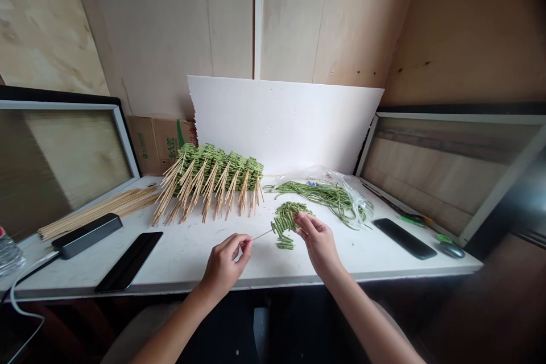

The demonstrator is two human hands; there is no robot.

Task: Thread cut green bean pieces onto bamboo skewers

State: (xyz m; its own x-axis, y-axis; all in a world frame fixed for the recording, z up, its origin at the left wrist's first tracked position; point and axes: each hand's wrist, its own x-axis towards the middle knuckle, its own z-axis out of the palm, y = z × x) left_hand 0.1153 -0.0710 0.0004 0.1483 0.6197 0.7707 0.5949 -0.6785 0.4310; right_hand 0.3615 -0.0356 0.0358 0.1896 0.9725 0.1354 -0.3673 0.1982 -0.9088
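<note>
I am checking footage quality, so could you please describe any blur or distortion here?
Head view throughout: far right edge smeared, top right corner dark; right framed panel stretched, as if by a wide lens; held bean skewer fairly clear.

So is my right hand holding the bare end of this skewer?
No, your left hand pinches the skewer by its bare end, while your right hand holds the green pieces.
</note>
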